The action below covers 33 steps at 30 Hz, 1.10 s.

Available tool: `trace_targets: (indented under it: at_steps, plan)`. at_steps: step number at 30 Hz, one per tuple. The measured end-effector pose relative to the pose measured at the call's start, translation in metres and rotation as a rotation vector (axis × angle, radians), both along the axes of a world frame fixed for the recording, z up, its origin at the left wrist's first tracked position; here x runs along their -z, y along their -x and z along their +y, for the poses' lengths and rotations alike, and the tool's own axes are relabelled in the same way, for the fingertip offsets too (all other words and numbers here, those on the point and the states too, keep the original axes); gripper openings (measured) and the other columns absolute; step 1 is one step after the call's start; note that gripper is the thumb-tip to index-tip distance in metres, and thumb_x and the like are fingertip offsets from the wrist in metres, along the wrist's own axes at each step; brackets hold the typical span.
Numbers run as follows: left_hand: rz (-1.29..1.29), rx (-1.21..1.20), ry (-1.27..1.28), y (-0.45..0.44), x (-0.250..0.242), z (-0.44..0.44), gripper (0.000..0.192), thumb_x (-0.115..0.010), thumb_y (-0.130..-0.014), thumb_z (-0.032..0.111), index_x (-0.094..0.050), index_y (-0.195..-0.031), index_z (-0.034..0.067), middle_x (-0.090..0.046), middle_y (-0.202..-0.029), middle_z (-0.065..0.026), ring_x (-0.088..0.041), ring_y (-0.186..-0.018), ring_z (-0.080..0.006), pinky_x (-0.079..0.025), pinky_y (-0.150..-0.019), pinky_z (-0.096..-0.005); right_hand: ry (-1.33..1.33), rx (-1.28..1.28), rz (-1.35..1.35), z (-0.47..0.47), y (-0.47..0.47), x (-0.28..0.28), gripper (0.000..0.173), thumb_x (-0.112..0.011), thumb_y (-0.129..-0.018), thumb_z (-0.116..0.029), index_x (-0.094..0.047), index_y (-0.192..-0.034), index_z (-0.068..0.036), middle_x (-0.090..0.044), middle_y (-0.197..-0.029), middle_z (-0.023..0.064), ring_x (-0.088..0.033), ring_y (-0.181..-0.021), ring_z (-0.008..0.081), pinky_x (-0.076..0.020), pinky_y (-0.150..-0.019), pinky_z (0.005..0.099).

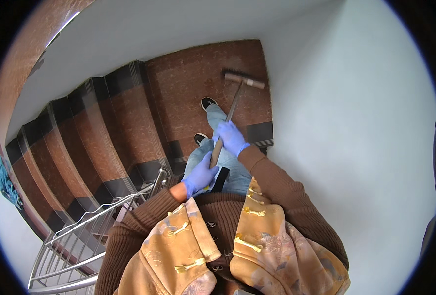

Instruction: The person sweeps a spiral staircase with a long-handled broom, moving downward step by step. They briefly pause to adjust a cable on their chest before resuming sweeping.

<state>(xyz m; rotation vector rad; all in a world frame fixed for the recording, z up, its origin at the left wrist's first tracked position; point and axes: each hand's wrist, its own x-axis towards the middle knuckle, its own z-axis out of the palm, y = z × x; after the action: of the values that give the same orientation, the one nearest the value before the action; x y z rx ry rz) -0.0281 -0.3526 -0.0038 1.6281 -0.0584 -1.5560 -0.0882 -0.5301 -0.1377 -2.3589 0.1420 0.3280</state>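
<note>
My right hand (pixel 232 137), in a thin blue-violet glove, grips the middle of a long broom handle (pixel 234 105). Lower on the same handle, nearer my waist, is my gloved left hand (pixel 200 177), also closed around it. The handle slants away from me to a wide broom head (pixel 244 80) with dark bristles along its far side. That head is slightly blurred, over the brown tiled landing (pixel 188 73) close to the right-hand wall. Whether the bristles touch the tiles is hard to see.
Brown stairs (pixel 103 125) with black-tiled ends run along the left. A metal railing (pixel 125 201) with a white cord (pixel 92 212) stands at lower left. A teal cloth (pixel 8 184) hangs at the far left. Pale walls (pixel 336 129) border the landing. My black shoe (pixel 209 103) is beside the handle.
</note>
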Motion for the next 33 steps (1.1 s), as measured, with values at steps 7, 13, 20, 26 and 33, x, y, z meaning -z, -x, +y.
trace_targets:
  at_steps: [7, 13, 20, 26, 33]
  plan:
    - [0.558, -0.4, -0.089, -0.017, 0.078, -0.069, 0.025, -0.055, -0.102, 0.019, -0.046, -0.122, 0.008, -0.055, -0.081, -0.0059, -0.048, -0.051, -0.0111, -0.037, -0.042, -0.0246, 0.012, 0.153, -0.215, -0.068, -0.029, 0.097, 0.013, -0.066, -0.087, -0.018, -0.062, -0.086, -0.006, -0.06, -0.108, 0.0198, -0.056, -0.109, 0.0407, -0.0466, -0.091, 0.0476]
    - [0.531, -0.026, -0.266, 0.015, 0.078, -0.025, 0.019, -0.056, -0.102, 0.02, -0.053, -0.105, 0.002, -0.057, -0.078, -0.0059, -0.049, -0.05, -0.0112, -0.035, -0.04, -0.0255, -0.162, 0.354, 0.044, 0.009, 0.075, 0.101, 0.017, -0.075, -0.081, -0.017, -0.064, -0.082, -0.005, -0.058, -0.099, 0.0179, -0.057, -0.1, 0.0396, -0.0478, -0.089, 0.0457]
    - [0.441, 0.254, -0.275, 0.044, 0.031, 0.042, 0.024, -0.057, -0.1, 0.024, -0.058, -0.094, 0.001, -0.055, -0.07, -0.0053, -0.047, -0.047, -0.0119, -0.036, -0.039, -0.0265, -0.098, 0.187, 0.386, 0.086, 0.13, 0.04, 0.021, -0.072, -0.086, -0.027, -0.068, -0.087, -0.006, -0.062, -0.099, 0.0162, -0.06, -0.104, 0.0363, -0.0501, -0.089, 0.0433]
    - [0.862, -0.373, -0.173, 0.046, -0.03, 0.098, 0.028, -0.052, -0.105, 0.028, -0.055, -0.115, 0.002, -0.053, -0.076, -0.0032, -0.042, -0.049, -0.0086, -0.033, -0.04, -0.0219, -0.036, -0.072, 0.367, 0.095, 0.104, -0.021, 0.015, -0.068, -0.082, -0.017, -0.064, -0.094, -0.011, -0.063, -0.102, 0.0111, -0.06, -0.109, 0.03, -0.0413, -0.106, 0.047]
    - [1.335, -0.893, 0.274, 0.093, 0.036, 0.066, 0.044, -0.047, -0.107, 0.039, -0.05, -0.13, 0.002, -0.052, -0.077, -0.0027, -0.049, -0.057, -0.0092, -0.04, -0.048, -0.0203, 0.147, -0.066, 0.018, 0.025, 0.061, 0.03, 0.017, -0.056, -0.086, -0.009, -0.064, -0.101, -0.007, -0.061, -0.117, 0.0136, -0.049, -0.13, 0.0334, -0.0345, -0.116, 0.0445]
